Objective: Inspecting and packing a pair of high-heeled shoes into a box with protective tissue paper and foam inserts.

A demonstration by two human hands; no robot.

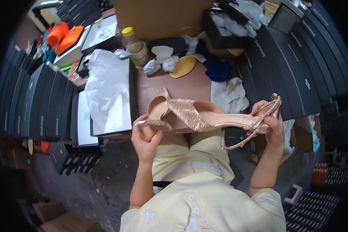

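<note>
Two rose-gold heeled sandals are held up in front of me at the near edge of the table. My left hand (146, 139) is closed round the heel end of the left sandal (157, 111), whose glittery upper points away from me. My right hand (273, 129) grips the right sandal (195, 118) at its heel, with the thumb against the thin studded ankle strap (241, 145). That sandal lies sideways, its glittery front toward the left one. The two overlap in view, and I cannot tell if they touch. Part of each heel is hidden by my fingers.
An open shoebox (132, 92) with white tissue paper (106, 85) stands left on the table (143, 83). Black shoeboxes are stacked at left (38, 100) and right (278, 69). Behind lie a yellow pad (183, 67), a yellow-lidded jar (127, 34), a blue cloth (218, 69) and a white cloth (230, 94).
</note>
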